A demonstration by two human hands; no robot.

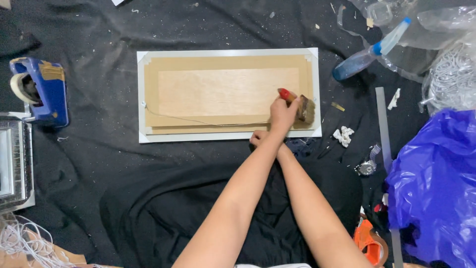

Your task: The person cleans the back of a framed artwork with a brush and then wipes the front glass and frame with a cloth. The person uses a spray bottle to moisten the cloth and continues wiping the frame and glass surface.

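Arms cross low in the view, above a lap covered in dark cloth. An orange tape holder (369, 240) lies on the floor by the right arm.

The right hand (258, 137) sits at the near edge of the white picture frame (144, 99). It touches the rim. Its fingers look curled under, and I cannot tell if that grip has hold of anything.

The left hand (282, 115) reaches over the right arm. Its grip is closed tight around a paint brush (303, 109) with a red handle. The bristles rest on the frame's back, near the right end.

The frame lies face down on the black cloth (99, 164) that covers the floor, right in front of the person. Its back is brown paper (228, 92), lighter in the middle. A thin wire (208, 122) runs across it from the left side toward the hands.

The step in hand looks like brushing the brown paper at the right end. I think another stroke would need the right hand to keep the frame from sliding. The brush should also stay flat and keep off the wire.

A crumpled white scrap (343, 135) and a long grey strip (381, 124) lie to the right of the frame. A big blue plastic bag (436, 183) is past them. A blue tape holder (42, 89) sits well apart on the left. Farthest off, a blue spray bottle (369, 52) lies on its side by some clear plastic.
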